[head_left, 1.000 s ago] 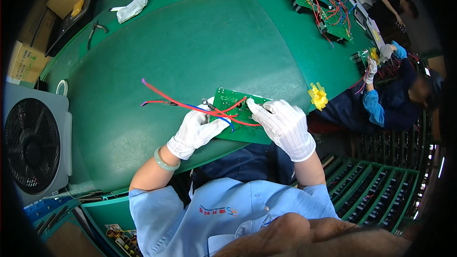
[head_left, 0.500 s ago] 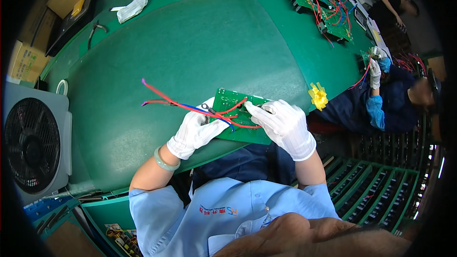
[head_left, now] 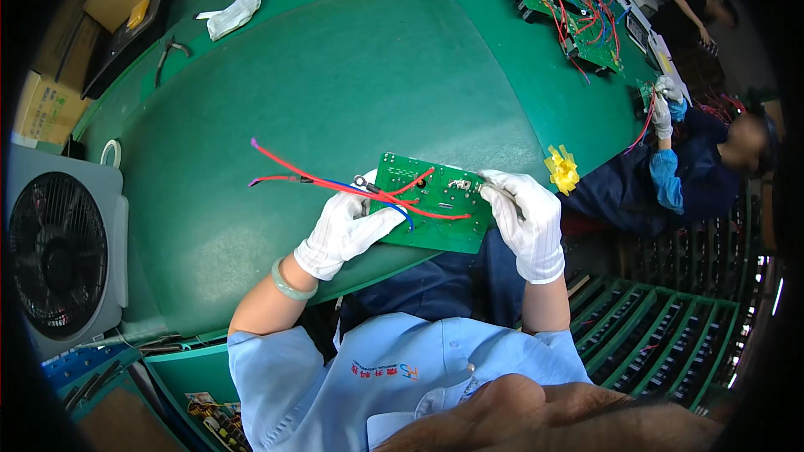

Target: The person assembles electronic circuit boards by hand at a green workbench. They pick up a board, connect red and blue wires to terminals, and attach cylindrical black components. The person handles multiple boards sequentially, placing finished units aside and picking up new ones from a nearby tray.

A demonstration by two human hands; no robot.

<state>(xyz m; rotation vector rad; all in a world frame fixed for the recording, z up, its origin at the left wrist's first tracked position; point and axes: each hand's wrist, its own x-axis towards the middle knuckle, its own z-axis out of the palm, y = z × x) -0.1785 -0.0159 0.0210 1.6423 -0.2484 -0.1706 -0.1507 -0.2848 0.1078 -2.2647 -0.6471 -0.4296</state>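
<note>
"Holding the circuit board (head_left: 437, 197) well?"
"Over the counter's (head_left: 318, 92) near edge, my left grip (head_left: 342, 234) is pinching its left side; my right grip (head_left: 532, 222) is touching its right, pinching unclear. I should be sparing the red wires (head_left: 387, 197) tugs."

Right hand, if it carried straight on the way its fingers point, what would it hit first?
Most likely the green circuit board, at its right edge. The right hand points leftward and up the picture, close beside that edge; depth is unclear, so it may be touching.
</note>
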